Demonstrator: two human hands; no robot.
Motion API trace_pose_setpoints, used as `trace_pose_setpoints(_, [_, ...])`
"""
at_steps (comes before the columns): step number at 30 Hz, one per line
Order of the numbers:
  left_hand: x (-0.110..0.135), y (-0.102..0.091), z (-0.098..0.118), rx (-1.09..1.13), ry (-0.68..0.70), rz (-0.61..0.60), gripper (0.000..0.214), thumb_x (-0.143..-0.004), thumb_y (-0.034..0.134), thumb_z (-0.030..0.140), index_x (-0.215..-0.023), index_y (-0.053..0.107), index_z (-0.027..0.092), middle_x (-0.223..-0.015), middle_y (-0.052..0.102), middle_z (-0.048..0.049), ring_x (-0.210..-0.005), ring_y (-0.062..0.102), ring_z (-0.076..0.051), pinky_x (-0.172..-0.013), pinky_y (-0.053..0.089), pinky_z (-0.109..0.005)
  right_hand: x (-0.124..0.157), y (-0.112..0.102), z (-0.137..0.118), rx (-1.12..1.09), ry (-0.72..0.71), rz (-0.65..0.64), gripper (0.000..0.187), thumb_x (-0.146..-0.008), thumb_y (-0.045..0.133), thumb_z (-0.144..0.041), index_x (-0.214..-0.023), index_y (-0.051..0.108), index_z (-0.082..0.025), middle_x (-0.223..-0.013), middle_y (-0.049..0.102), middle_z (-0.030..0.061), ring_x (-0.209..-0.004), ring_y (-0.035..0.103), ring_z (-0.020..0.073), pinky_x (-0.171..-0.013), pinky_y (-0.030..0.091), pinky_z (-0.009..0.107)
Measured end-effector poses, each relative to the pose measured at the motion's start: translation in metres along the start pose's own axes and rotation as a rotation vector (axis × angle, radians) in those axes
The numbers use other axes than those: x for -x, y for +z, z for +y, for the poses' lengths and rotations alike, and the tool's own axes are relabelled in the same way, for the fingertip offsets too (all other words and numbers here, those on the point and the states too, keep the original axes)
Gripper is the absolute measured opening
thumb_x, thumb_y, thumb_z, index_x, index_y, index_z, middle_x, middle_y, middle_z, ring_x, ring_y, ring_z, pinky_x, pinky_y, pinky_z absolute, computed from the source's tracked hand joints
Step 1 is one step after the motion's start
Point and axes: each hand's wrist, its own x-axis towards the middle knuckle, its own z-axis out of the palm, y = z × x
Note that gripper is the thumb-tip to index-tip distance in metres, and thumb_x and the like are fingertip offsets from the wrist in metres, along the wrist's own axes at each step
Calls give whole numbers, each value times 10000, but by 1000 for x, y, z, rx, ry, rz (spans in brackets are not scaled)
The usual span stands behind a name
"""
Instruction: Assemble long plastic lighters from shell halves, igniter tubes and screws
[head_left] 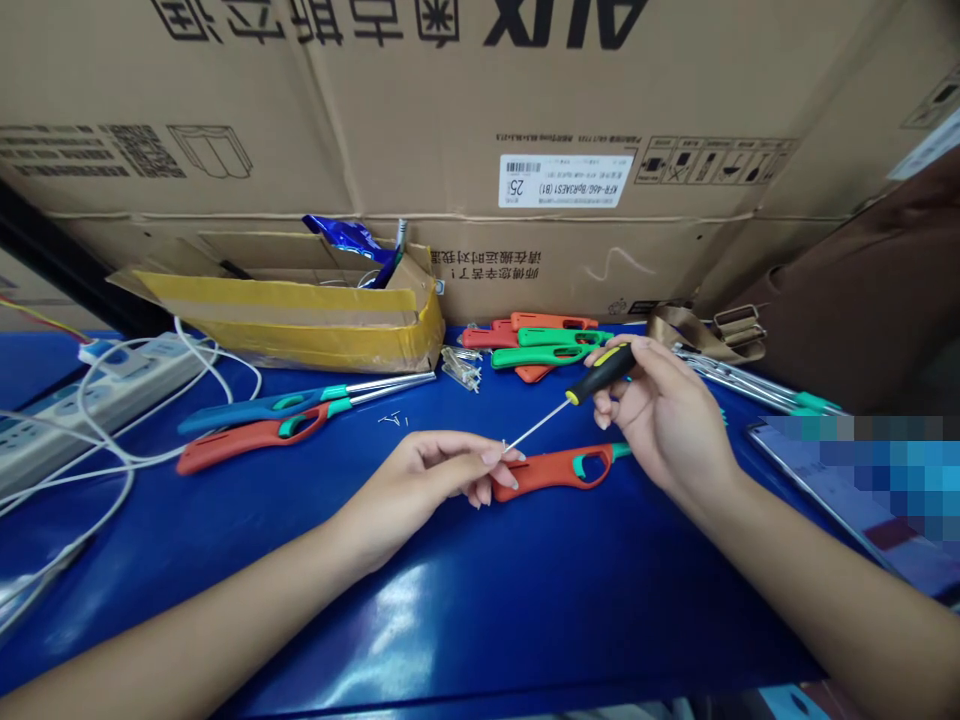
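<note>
My right hand [664, 410] is closed round the black and yellow handle of a screwdriver [602, 372], whose thin shaft slants down to the left. The screwdriver's tip meets the pinched thumb and forefinger of my left hand [450, 465]. Between those fingertips a tiny screw [504, 444] sticks up, partly hidden. Just below, an orange long-nosed gas lighter [555, 474] lies on the blue table, its rear end beside my left fingers and its front end behind my right hand. Several loose screws [394, 419] lie to the left of my left hand.
Two finished-looking lighters, blue [255, 410] and red [247, 440], lie left. Green and orange lighter bodies [544, 355] are piled behind, beside a small clear bag [461, 368]. A taped carton [300, 320], power strip [97, 400], metal tubes [750, 380] and tablet-like device [832, 490] surround the work.
</note>
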Motion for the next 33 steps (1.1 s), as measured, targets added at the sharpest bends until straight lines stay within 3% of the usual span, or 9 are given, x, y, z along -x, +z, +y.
trace_pose_setpoints(9, [0,2,3,-122,-5,43,186,-840,771,360,-879,818,184,-777,791,-37,-628,631,-117,-651,531,-243,6,8,-5,6,-2,11,138,-884,614,-376,-920,560,-255,-891,661,-2,-510,549,111,-396,457,244])
trace_pose_setpoints(14, [-2,1,4,-150,34,101,140,-835,776,325,-831,818,191,-732,776,-17,-617,624,-106,-628,518,-218,7,12,-9,-11,32,68,239,-766,761,-291,-952,619,-241,-836,649,-20,-465,476,75,-360,347,210])
trace_pose_setpoints(20, [-2,-1,5,-162,41,148,107,-841,782,290,-802,816,197,-712,767,6,-593,597,-73,-620,501,-173,7,12,-12,0,-73,156,129,-807,722,-300,-881,684,-201,-817,616,-11,-438,398,48,-354,261,230])
trace_pose_setpoints(33, [-1,2,7,-170,47,101,64,-825,786,245,-825,830,199,-747,789,1,-599,609,-66,-594,483,-147,8,14,-11,-66,-80,166,139,-780,748,-273,-883,701,-191,-807,620,-17,-424,429,49,-340,281,213])
